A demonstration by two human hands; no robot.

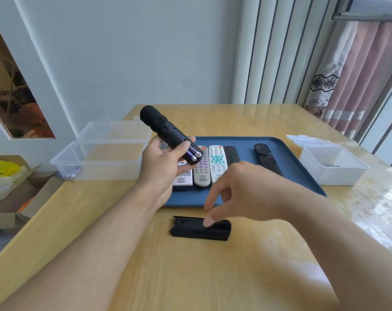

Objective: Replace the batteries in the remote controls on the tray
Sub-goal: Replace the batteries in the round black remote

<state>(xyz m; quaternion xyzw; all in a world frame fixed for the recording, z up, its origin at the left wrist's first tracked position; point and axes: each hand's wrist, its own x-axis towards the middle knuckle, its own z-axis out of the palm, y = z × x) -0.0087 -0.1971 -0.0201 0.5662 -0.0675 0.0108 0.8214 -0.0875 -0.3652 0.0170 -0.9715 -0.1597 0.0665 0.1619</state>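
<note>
Nearest us lies the black battery cover on the wooden table, just in front of the blue tray. Our right hand hangs over it with fingers loosely curled, one fingertip touching or just above its top edge; we cannot tell which, and it holds nothing that we can see.

Our left hand grips a black remote above the tray's left end, tilted, its open battery bay turned toward us. Two batteries sit in the bay, ends showing. Whether these are old cells or fresh ones we cannot say.

On the tray rest the other remotes: a white one partly behind our left hand, a grey one, a white one with teal keys, a flat black one and a black one lying apart on the right.

A clear bin to the left holds a couple of batteries; a white box to the right holds something small and dark that we cannot make out.

We judge the task to be in its early or middle part: one remote is opened and not yet closed, and the tray remotes show nothing of being opened. If the cells in the bay are the new ones, the cover goes back on next.
</note>
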